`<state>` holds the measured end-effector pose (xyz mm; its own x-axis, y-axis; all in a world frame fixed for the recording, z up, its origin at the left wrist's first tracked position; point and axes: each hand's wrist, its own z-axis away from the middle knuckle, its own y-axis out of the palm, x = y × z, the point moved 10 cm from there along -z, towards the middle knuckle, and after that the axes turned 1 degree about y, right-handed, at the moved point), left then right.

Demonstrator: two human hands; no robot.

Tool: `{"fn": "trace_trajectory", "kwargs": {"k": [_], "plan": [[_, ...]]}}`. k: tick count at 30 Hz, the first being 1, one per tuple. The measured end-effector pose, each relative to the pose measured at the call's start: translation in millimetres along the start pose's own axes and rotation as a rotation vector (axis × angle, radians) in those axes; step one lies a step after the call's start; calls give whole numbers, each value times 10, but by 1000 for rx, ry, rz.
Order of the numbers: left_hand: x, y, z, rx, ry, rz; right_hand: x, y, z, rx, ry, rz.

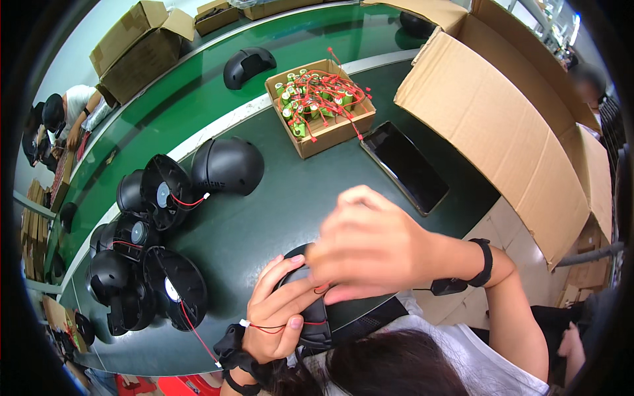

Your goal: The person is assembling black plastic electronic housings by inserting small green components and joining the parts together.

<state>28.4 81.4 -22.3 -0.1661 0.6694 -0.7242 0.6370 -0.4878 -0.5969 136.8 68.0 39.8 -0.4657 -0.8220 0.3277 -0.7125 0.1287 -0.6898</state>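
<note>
A black shell (315, 335) is gripped by the left hand (277, 313) at the near edge of the dark green table (277, 204), with thin wires (267, 329) lying across that hand; the blurred right hand (370, 244) is held at the shell's top, but its grip cannot be told; beyond, a cardboard box (338, 137) is filled with green batteries (286, 100)

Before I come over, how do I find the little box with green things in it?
Find the dark green table, then the big cardboard box at its right. Left of that, near the black phone, sits a small open tan box. Among the boxes, only this one shows green cylinders with tangled red wires.
</note>
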Motion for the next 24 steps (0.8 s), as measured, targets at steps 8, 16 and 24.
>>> {"fn": "trace_trajectory", "kwargs": {"k": [8,16,24], "plan": [[-4,-9,12,-31,9,5,-648,761,485,43,551,-1128],[27,-61,63,-140,-14,16,-654,875,539,-37,586,-1298],[21,-55,49,-132,-26,34,-671,781,548,-136,612,-1163]]}}
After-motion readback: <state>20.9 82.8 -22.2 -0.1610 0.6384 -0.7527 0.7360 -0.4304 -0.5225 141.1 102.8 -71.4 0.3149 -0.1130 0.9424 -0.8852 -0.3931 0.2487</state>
